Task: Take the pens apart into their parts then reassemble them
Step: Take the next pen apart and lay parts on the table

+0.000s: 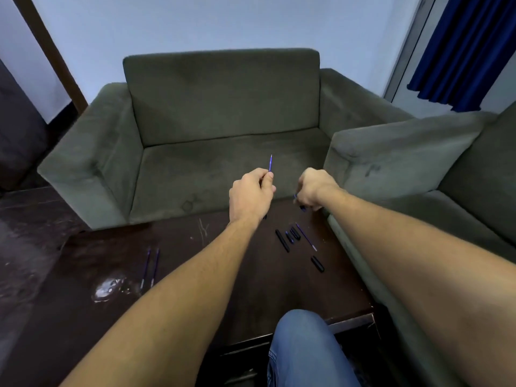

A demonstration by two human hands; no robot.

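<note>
Pen parts (289, 236): I see them lying loose in a small cluster on the dark table (195, 275), right of my left forearm.
Black barrel (282, 240): longest piece, flat at the cluster's left side.
Short pieces (295, 233): just beside the barrel; too small for me to sort.
Thin refill (306, 237): lies diagonally at the cluster's right side.
Black cap (317, 263): alone, nearer to me than the cluster.
Two refills (155, 266): side by side on the table's left, well apart from the cluster.
Left hand (251, 196): pinches a blue refill (270, 163), which points upward above the table's far edge.
Right hand (315, 189): fingers curled downward round a small blue piece (300, 203); I cannot tell which part it is.
Green sofa (223, 121): directly behind the table.
Knee (304, 347): in jeans, at the table's near edge.
</note>
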